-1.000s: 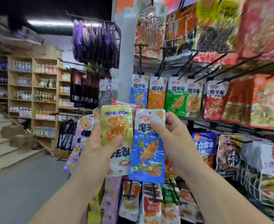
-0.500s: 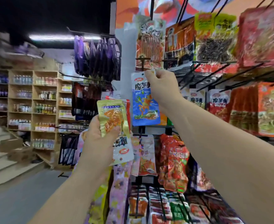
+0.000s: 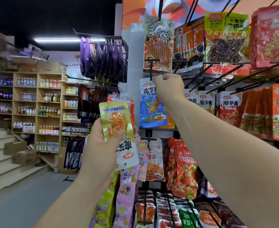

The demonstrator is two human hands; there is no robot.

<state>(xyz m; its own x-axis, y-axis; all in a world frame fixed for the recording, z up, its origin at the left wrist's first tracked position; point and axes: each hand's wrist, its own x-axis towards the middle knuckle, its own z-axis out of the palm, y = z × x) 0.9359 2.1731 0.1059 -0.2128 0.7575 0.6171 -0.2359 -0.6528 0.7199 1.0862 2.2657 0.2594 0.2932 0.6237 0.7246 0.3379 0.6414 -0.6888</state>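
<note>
Aloft, glossy blue pouch [image 3: 151, 111] in curled right hand [image 3: 168, 88]; crinkly gold sachet [image 3: 116, 119] under left hand [image 3: 101, 145] thumb.

Right hand [image 3: 168, 87] pinches blue packet [image 3: 151, 109] at hook [image 3: 150, 69]; left hand [image 3: 102, 145] grips gold packet [image 3: 115, 120].

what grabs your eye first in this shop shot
The right hand, raised at centre, pinches the top of a blue snack packet right at the end of a black display peg. Below and left of it, the left hand grips a gold packet at the front of a small stack. Hanging snack bags, mostly red and orange, fill the right side.
</note>
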